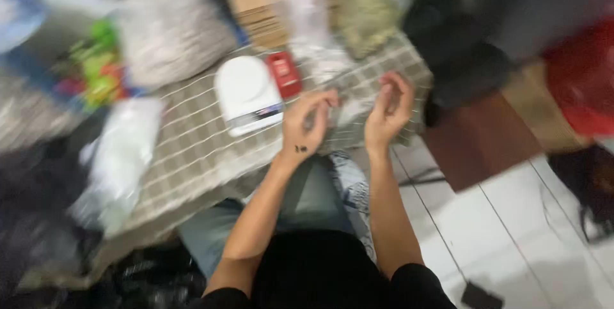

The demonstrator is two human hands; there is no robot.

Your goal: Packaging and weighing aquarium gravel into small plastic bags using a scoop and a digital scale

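A: Nearest the camera is the person's dark top, then both bare forearms running up and away over the lap in grey-green trousers (307, 200).

B: And the hands?

A: The left hand (306, 127) and the right hand (388, 112) are raised side by side over the near edge of the checked cloth (192, 143) on the low table. Between them hangs something pale and see-through, likely a small clear plastic bag (345, 109), though the blur leaves its outline unsure.

B: Which hand is closer to it?

A: Both look about equally close. The bag lies to the right of the left hand and to the left of the right hand, its long side roughly spanning the gap from one to the other.

B: Are the fingers closed on it?

A: The left hand's fingers curl inward at the bag's left edge, the right hand's fingers are half bent at its right edge. Whether either truly pinches it cannot be told from so smeared a view.

B: What stands around?

A: Just beyond the left hand sits a white kitchen scale (248, 95), with a small red box (284, 74) touching its right side. More clear bags (118, 162) lie well off to the left on the cloth.
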